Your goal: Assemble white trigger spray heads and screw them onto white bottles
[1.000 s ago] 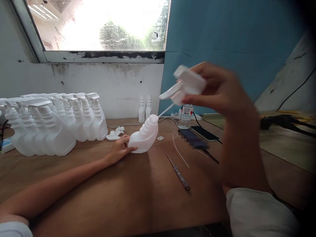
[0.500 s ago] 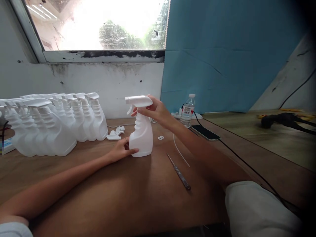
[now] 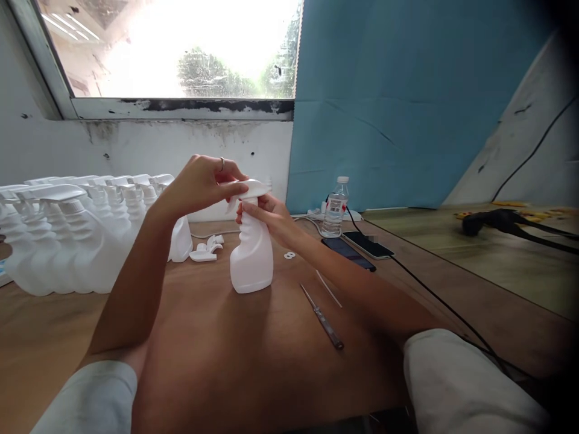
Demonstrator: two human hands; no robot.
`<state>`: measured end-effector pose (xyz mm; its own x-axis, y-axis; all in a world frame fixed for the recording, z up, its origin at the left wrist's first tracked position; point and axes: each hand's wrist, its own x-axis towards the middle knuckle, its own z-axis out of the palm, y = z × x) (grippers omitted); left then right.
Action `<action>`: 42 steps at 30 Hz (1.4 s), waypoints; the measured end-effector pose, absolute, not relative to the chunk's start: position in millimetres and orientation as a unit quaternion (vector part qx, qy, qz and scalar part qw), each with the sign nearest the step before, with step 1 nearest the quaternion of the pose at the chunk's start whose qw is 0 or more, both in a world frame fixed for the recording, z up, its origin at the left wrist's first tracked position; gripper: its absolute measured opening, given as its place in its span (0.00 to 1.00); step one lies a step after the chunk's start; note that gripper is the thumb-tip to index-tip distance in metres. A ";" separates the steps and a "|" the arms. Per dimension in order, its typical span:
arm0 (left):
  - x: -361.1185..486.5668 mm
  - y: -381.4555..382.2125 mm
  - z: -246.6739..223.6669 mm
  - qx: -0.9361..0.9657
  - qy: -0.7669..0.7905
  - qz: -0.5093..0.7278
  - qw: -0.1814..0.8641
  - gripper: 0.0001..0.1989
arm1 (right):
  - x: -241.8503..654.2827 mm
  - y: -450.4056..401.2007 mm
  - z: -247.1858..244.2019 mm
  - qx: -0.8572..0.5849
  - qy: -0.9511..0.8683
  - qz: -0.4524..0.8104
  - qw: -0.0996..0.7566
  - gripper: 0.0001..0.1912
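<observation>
A white spray bottle [image 3: 252, 259] stands upright on the brown table [image 3: 217, 374] in front of me. My left hand [image 3: 210, 184], with a ring on one finger, reaches over from the left and grips the white spray head [image 3: 257, 189] on top. Around the bottle's neck, just under the head, my right hand [image 3: 271, 218] has its fingers closed. White plastic pieces [image 3: 207, 249] lie left of the bottle. To its right are small white rings [image 3: 289, 255], a thin white tube [image 3: 329, 289] and a screwdriver-like tool [image 3: 322, 318].
Rows of white spray bottles [image 3: 67, 241] stand at the left. A clear water bottle [image 3: 335, 208] and two phones [image 3: 368, 245] are at the back right, with a black cable [image 3: 434, 295] running toward the front. A black strap-like object [image 3: 502, 222] lies far right.
My left hand has risen from the bottle's base to the spray head. My right hand has slid down to the neck. The head has turned, and the camera view has shifted slightly.
</observation>
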<state>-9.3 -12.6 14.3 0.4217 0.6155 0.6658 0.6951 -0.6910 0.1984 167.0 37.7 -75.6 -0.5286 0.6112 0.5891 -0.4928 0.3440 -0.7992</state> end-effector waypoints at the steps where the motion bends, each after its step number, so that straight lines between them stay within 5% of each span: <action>1: -8.2 -14.9 16.9 -0.842 -0.398 -0.360 0.058 0.18 | 167.2 38.7 -76.7 -0.037 -0.663 0.579 0.474 0.16; 5: -4.0 -19.5 20.8 -0.847 -0.418 -0.327 0.039 0.13 | 169.4 41.1 -78.1 -0.028 -0.672 0.603 0.428 0.16; 17: -7.5 -14.1 15.9 -0.852 -0.389 -0.349 -0.012 0.10 | 160.0 31.8 -81.0 -0.073 -0.660 0.572 0.482 0.24; 42: -3.1 -21.8 15.4 -0.859 -0.378 -0.344 -0.014 0.09 | 158.3 16.9 -78.6 -0.117 -0.650 0.563 0.497 0.16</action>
